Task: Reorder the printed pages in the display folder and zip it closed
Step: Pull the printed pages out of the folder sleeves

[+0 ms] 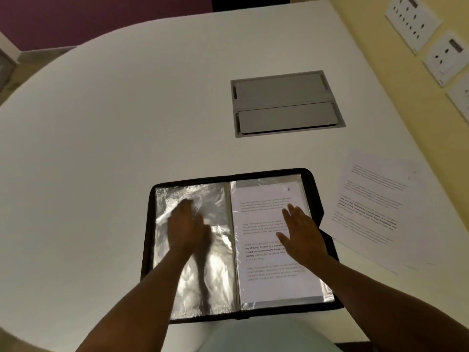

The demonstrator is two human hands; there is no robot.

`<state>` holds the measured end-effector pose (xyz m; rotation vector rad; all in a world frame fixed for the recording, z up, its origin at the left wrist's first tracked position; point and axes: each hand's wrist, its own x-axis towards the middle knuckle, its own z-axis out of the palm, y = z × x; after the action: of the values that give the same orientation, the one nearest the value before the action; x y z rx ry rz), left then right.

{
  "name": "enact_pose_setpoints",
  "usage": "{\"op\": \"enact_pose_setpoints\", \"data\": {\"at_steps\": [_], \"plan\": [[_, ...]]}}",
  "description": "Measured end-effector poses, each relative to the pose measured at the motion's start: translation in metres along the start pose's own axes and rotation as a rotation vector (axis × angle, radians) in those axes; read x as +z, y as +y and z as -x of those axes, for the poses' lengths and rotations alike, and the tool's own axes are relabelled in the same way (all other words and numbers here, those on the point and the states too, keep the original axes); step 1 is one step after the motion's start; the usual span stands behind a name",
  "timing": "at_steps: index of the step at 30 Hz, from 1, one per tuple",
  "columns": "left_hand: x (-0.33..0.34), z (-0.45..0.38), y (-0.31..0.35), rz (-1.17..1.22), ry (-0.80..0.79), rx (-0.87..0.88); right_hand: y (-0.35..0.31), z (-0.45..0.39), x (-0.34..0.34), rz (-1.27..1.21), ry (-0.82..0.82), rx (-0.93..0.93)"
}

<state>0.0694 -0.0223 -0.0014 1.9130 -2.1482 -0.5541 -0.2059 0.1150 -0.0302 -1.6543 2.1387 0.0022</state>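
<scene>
Folder (pixel 314 199) open on desk (pixel 127 123). Left hand (pixel 186 228) flat on empty sleeve (pixel 215 275), right hand (pixel 302 233) flat on page (pixel 269 283); fingers released. Loose pages (pixel 373 207) beside folder.

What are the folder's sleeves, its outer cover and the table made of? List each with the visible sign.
Sleeves: thin clear plastic film, glossy; it shows crinkles and bright glare, and print reads through it.
Outer cover: black, matte, probably fabric or soft synthetic; the rim looks rounded and dull.
Table: smooth white top, likely laminate, faint sheen; no grain is visible.
</scene>
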Motion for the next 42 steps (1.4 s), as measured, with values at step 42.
{"op": "enact_pose_setpoints", "data": {"at_steps": [42], "plan": [[0.073, -0.075, 0.113, -0.046, -0.267, 0.573, -0.01, -0.118, -0.081, -0.118, -0.091, -0.301]]}}
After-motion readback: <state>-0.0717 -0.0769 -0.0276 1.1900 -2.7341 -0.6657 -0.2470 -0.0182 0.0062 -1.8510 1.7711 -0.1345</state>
